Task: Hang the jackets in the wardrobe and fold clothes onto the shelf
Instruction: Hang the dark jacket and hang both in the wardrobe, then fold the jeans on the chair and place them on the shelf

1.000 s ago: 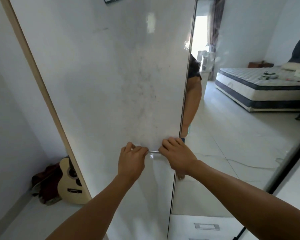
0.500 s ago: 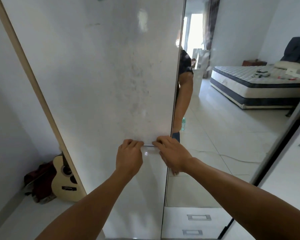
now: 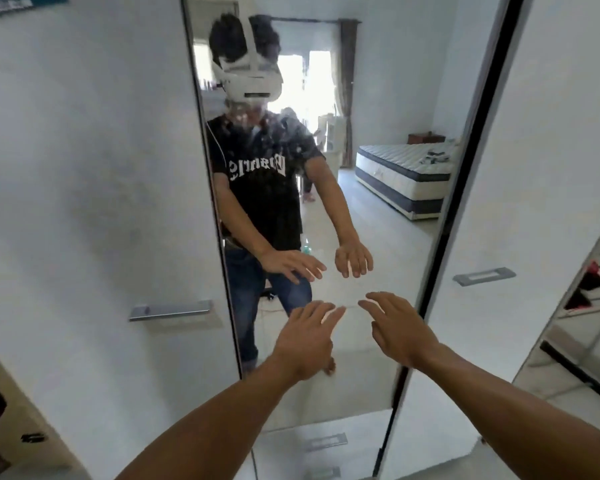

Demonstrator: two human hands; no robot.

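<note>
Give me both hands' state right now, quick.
Left hand: open, fingers spread, holding nothing, in front of the mirror door.
Right hand: open, fingers spread, holding nothing.

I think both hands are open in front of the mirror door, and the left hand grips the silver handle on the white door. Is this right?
Not quite. In the head view the left hand grips nothing: it is open in front of the mirror door, like the right hand. The silver handle on the white door is off to the left, untouched.
</note>
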